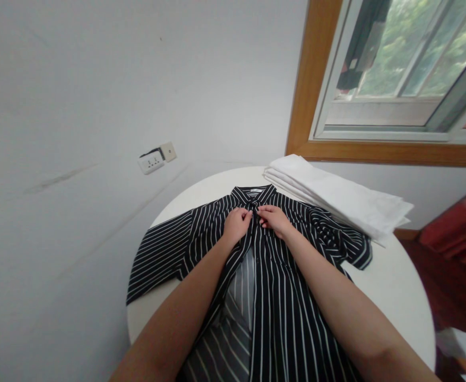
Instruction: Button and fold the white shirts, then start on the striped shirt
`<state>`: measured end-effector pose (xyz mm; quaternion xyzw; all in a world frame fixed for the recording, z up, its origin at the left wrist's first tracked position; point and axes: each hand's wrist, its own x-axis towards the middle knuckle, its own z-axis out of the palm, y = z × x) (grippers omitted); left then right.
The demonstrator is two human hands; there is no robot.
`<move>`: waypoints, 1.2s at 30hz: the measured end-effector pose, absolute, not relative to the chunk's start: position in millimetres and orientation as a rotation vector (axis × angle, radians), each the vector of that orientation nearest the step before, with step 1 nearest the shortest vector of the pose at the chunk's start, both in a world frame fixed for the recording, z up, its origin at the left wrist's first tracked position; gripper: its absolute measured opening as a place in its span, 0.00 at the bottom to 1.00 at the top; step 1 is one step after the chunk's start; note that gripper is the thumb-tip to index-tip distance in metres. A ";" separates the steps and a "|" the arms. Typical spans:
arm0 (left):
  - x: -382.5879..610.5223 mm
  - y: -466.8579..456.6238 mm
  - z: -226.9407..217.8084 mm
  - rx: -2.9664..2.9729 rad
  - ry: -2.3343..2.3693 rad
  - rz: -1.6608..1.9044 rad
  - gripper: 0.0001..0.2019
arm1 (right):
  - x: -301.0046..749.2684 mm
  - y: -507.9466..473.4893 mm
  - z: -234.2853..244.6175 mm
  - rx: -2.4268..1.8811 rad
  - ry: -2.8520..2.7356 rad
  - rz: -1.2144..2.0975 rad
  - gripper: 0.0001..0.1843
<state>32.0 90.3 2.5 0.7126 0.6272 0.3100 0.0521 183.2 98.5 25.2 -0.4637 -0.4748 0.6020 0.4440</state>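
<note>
A black shirt with thin white stripes (292, 313) lies face up on a round white table (400, 286), collar pointing away from me, short sleeves spread to both sides. Its front is partly apart lower down, showing the grey inside. My left hand (236, 224) and my right hand (272, 218) meet at the placket just below the collar. Both hands have their fingers pinched closed on the two front edges of the shirt there. What sits between the fingertips is too small to make out.
A stack of folded white cloth (336, 196) lies on the table's far right, touching the shirt's right sleeve. A white wall with a socket (152, 161) stands behind on the left. A wood-framed window (392, 79) is at upper right, with a red-brown floor (456, 276) below.
</note>
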 end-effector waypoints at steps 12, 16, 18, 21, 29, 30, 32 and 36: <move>32.8 93.5 0.0 2.168 1.937 0.895 0.15 | 176.8 97.4 12.8 -1.099 -1.232 1.450 0.06; 31.9 94.4 -1.5 2.181 1.939 0.888 0.16 | 177.3 98.3 11.2 -1.095 -1.239 1.451 0.06; 32.1 94.2 -2.1 2.198 1.953 0.863 0.16 | 178.4 97.9 11.9 -1.093 -1.249 1.467 0.07; 32.4 93.9 -2.9 2.221 1.974 0.813 0.16 | 181.9 97.5 13.7 -1.059 -1.293 1.518 0.06; 31.1 95.1 -5.0 2.255 1.977 0.763 0.15 | 181.9 98.6 18.8 -1.107 -1.277 1.611 0.09; 31.0 95.1 -5.2 2.258 1.971 0.769 0.15 | 180.8 98.6 19.5 -1.127 -1.263 1.593 0.09; 30.7 95.3 -5.9 2.260 1.958 0.783 0.14 | 179.5 98.5 21.0 -1.141 -1.239 1.568 0.09; 29.9 97.0 -7.9 2.257 1.897 0.853 0.13 | 181.3 98.6 23.3 -1.148 -1.214 1.585 0.09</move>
